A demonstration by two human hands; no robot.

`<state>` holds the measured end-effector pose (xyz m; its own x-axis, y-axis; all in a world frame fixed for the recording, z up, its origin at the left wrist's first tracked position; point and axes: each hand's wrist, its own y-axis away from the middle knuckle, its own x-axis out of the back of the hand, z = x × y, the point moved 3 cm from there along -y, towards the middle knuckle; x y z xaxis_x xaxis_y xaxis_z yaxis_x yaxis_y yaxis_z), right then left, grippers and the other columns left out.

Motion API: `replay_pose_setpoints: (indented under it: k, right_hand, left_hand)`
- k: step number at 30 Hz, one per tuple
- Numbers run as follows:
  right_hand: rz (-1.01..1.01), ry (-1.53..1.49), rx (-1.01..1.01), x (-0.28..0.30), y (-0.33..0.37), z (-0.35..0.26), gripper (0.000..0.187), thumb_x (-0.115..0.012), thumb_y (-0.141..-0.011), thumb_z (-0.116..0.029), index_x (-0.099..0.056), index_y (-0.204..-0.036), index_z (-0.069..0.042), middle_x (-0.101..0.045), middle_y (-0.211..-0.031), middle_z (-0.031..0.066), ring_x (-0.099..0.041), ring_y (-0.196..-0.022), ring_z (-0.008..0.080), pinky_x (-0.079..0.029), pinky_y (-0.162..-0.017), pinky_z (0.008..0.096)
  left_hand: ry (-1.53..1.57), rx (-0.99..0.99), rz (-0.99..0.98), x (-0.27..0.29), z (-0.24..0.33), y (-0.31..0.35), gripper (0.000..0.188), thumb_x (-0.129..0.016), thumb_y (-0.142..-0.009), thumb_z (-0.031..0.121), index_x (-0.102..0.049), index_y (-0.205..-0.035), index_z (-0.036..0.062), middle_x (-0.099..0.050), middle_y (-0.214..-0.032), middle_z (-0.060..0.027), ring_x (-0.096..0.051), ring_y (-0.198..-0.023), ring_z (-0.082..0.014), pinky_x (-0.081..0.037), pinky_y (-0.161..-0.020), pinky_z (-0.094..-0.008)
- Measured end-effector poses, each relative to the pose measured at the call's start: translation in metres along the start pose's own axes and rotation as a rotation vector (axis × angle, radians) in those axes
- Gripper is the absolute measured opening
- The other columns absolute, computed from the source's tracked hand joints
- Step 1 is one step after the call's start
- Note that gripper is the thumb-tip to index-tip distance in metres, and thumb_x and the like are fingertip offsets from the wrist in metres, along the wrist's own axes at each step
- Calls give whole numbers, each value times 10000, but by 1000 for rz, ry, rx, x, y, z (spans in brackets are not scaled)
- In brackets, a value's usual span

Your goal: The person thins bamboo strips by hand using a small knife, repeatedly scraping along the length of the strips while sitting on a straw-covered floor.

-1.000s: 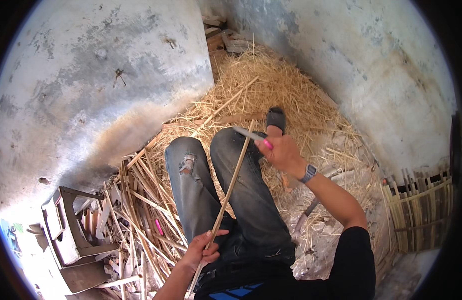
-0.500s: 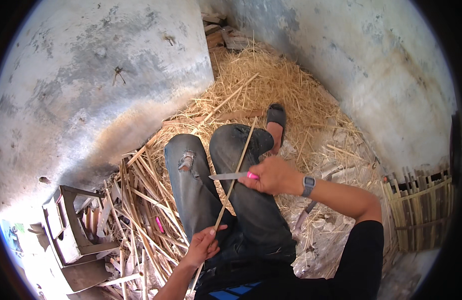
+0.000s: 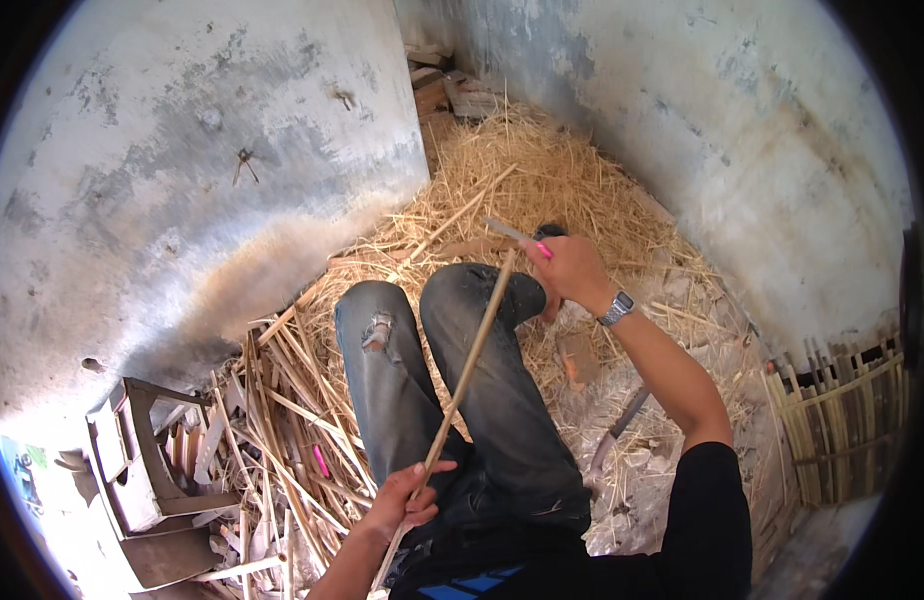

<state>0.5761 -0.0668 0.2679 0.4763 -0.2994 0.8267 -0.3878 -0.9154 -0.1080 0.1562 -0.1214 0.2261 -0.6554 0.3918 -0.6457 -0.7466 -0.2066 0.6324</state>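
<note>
A long, thin bamboo strip (image 3: pixel 470 365) slants across my thighs, its far tip just past my right knee. My left hand (image 3: pixel 404 500) is closed round its lower part near my lap, with the index finger stretched out along it. In my right hand (image 3: pixel 577 272) is a knife (image 3: pixel 504 230) with a pink handle. The blade points up and to the left, just beyond the strip's far tip and apparently clear of it. Part of the handle is hidden by my fingers.
Bamboo shavings (image 3: pixel 542 165) heap up ahead between two walls. Many split sticks (image 3: pixel 292 430) lie left of my legs, beside a broken wooden box (image 3: pixel 132 470). A long-bladed tool (image 3: pixel 620 428) rests on the floor to my right, with a slatted bamboo basket (image 3: pixel 844 440) farther right.
My right hand has carried the knife forward, from across the strip's middle to beyond its far tip. The strip is turned to show a wider side; my left hand has hardly moved.
</note>
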Motion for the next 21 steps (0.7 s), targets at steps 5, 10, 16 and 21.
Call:
replay_pose_setpoints:
  k: [5, 10, 16, 21]
  right_hand:
    - [149, 30, 417, -12, 38, -53, 507, -607, -968, -520, -682, -713, -88, -617, -552, 149, -654, -532, 334, -505, -517, 446]
    - [-18, 52, 334, -44, 62, -41, 579, -561, -984, -552, -715, -715, -62, -623, -597, 173, -637, -568, 374, -488, -551, 491]
    - [1, 126, 241, -28, 38, -28, 617, -520, -998, -572, -722, -726, -56, -627, -618, 197, -646, -602, 398, -502, -571, 511]
    - [-23, 39, 258, -32, 33, -21, 651, -453, -1030, -565, -706, -705, -61, -611, -585, 190, -622, -567, 409, -496, -585, 513]
  left_hand:
    - [384, 118, -200, 19, -17, -1, 617, -449, -1094, 433, -387, -1513, -15, -290, -559, 51, -291, -428, -54, -280, -431, -220]
    - [705, 187, -424, 19, -30, -5, 588, -336, -1119, 462, -389, -1537, 51, -346, -577, 78, -330, -423, -20, -306, -431, -221]
    - [702, 190, -499, 24, -28, -5, 603, -319, -1120, 475, -375, -1549, 55, -363, -588, 78, -341, -422, -13, -291, -416, -209]
    - [737, 202, -473, 21, -30, -5, 598, -335, -1120, 456, -364, -1552, 43, -353, -576, 77, -354, -419, -26, -321, -437, -209]
